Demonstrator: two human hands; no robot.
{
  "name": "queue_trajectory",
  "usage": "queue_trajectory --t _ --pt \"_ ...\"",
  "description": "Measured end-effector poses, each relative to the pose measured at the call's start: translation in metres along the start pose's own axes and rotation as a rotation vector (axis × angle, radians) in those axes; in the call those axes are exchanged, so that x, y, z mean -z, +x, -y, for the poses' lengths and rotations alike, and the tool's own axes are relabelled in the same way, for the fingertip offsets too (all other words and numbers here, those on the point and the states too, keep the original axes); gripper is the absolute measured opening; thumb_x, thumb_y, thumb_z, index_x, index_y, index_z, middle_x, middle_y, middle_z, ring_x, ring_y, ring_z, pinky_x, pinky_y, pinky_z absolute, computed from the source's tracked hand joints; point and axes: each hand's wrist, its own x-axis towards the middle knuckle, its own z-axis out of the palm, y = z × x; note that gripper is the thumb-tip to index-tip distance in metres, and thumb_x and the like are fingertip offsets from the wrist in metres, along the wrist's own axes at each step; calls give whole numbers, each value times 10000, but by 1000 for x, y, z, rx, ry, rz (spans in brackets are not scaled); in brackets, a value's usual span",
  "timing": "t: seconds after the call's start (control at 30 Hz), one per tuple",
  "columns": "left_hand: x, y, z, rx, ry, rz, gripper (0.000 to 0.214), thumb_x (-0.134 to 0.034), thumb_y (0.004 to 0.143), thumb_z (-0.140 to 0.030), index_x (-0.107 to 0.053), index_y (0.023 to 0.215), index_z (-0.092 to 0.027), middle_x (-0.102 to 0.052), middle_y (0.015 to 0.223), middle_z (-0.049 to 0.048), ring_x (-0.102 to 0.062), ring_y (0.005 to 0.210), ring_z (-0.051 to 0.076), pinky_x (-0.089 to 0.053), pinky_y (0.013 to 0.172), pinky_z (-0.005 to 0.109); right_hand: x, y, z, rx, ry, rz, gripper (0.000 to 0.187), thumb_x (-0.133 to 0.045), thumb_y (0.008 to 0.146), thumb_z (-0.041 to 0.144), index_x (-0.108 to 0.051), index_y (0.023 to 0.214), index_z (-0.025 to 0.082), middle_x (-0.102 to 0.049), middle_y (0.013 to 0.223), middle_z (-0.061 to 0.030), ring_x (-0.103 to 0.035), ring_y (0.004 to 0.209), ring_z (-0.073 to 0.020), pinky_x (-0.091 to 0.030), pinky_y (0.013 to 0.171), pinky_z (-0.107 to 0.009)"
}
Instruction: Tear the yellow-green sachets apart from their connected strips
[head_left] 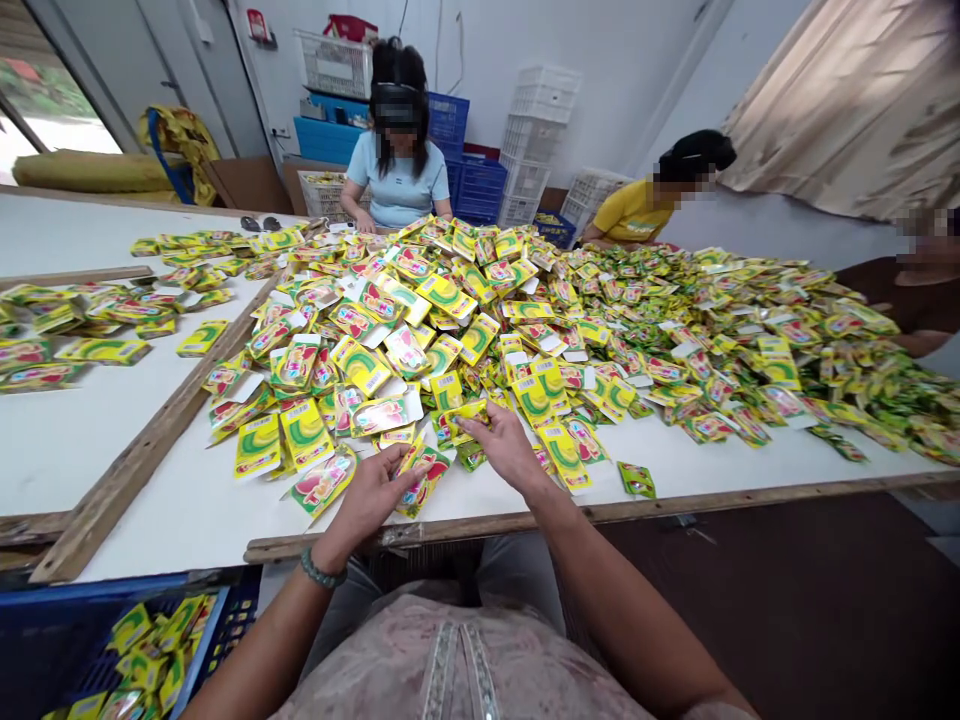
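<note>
My left hand (pixel 372 494), with a beaded bracelet on its wrist, is closed on a small printed cardboard box (pixel 430 482) near the table's front edge. To its right, the thumb and fingers of my right hand (pixel 508 450) pinch a yellow-green sachet (pixel 466 411). Its far end is close to a yellow box (pixel 448 390) in the pile; whether they touch I cannot tell. A big heap of yellow boxes (pixel 364 365) lies just beyond both hands, several with white flaps raised. One green sachet (pixel 636 479) lies alone right of my right forearm.
Wooden strips (pixel 161 420) edge and divide the white table (pixel 187 500). More boxes (pixel 105 350) lie left of the divider. A blue crate (pixel 202 640) holding boxes stands at lower left. Across the table sit a person in light blue (pixel 401 190) and another in yellow (pixel 634 212).
</note>
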Motion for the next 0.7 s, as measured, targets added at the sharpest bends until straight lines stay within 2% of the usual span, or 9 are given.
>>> queue_trajectory --t 0.13,0.2,0.3,0.4,0.57,0.7 --pt "-3 0 0 49 -73 17 364 -623 707 -468 -639 876 -146 -661 789 39 -579 696 169 -442 599 249 7 -2 0 -17 -163 172 248 -584 765 404 -613 803 160 -606 750 3 -528 730 -139 -400 664 -231" --pt "-6 -1 0 60 -103 33 355 -644 696 -455 -638 876 -149 -668 818 44 -592 730 177 -452 624 253 9 -3 -1 -23 -241 195 249 -593 758 405 -599 745 156 -578 707 11 -496 678 -126 -375 628 -226" --pt "-9 -1 -3 58 -164 76 351 -667 684 -433 -641 905 -162 -681 875 46 -607 777 184 -463 671 260 5 -2 -2 36 -318 157 258 -595 757 394 -574 659 156 -542 685 7 -477 677 -127 -353 622 -230" --pt "-10 1 -7 78 -197 98 386 -680 665 -440 -644 927 -159 -693 879 47 -618 767 190 -470 665 265 -6 -2 -4 79 -333 58 257 -601 752 373 -565 616 159 -532 685 0 -486 691 -134 -349 627 -235" --pt "-14 2 -8 147 -272 115 456 -736 606 -411 -641 970 -154 -708 861 42 -637 728 196 -479 630 267 -19 -11 -6 33 -278 -140 154 -640 715 320 -636 789 186 -614 745 -5 -537 696 -150 -383 647 -251" --pt "-18 -1 -2 224 -440 107 432 -746 607 -383 -647 958 -153 -717 822 42 -655 711 198 -498 671 302 -18 -23 -2 47 -279 -58 146 -608 761 322 -668 841 215 -651 803 -23 -566 752 -169 -407 697 -278"
